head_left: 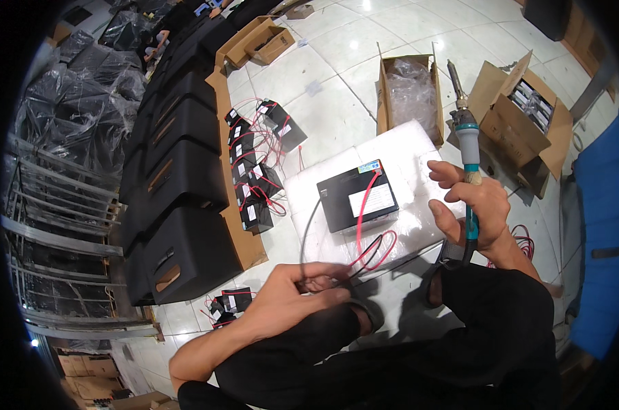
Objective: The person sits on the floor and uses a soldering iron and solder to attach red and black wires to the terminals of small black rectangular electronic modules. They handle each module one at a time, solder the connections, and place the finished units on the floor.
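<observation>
A black box-shaped battery (337,205) with a white label lies on a white foam block (408,160) in front of me. A red wire (361,225) rises from its right-hand terminal, and a black wire (304,236) curves down from its left side. My left hand (306,287) is closed at the near side of the block, pinching the wires where they run together; their ends are hidden by the fingers. At the right, my right hand (483,205) grips a soldering iron (468,143) with a grey and teal handle, its tip pointing up and away from the battery.
Several wired black batteries (244,164) stand left of the block, beside a row of large black casings (179,184). A carton with plastic wrap (408,85) and another open carton (514,123) stand at the far right. Coiled red wires (521,246) lie near my right forearm.
</observation>
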A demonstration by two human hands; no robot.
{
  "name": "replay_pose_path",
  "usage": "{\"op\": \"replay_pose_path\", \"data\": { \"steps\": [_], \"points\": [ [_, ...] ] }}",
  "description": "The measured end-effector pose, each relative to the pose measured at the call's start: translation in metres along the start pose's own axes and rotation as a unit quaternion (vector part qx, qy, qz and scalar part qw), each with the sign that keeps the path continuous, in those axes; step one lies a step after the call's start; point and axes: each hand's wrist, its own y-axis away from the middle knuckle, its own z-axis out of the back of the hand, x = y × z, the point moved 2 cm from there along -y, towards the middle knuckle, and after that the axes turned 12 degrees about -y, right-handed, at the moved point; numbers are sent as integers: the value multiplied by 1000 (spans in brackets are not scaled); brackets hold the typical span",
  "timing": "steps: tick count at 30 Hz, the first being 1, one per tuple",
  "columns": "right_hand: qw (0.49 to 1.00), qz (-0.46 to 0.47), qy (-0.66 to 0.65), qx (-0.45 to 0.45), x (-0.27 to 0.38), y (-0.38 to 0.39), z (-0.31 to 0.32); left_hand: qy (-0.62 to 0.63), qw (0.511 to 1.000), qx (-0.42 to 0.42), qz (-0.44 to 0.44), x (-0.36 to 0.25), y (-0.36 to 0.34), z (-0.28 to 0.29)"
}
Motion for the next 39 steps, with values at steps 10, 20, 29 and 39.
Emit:
{"op": "replay_pose_path", "data": {
  "steps": [10,20,29,39],
  "points": [
    [996,8,-80,-38,-2,4,3,-133,879,-375,-262,-51,23,45],
    [995,10,-90,-42,0,6,2,-524,760,-292,-252,-115,-60,-10],
    [993,-8,-108,-42,1,7,0,-484,749,-336,-302,-107,-67,-16],
    [994,-16,-106,-35,3,5,-3,-501,695,-369,-360,-91,-71,-31]
  ]
}}
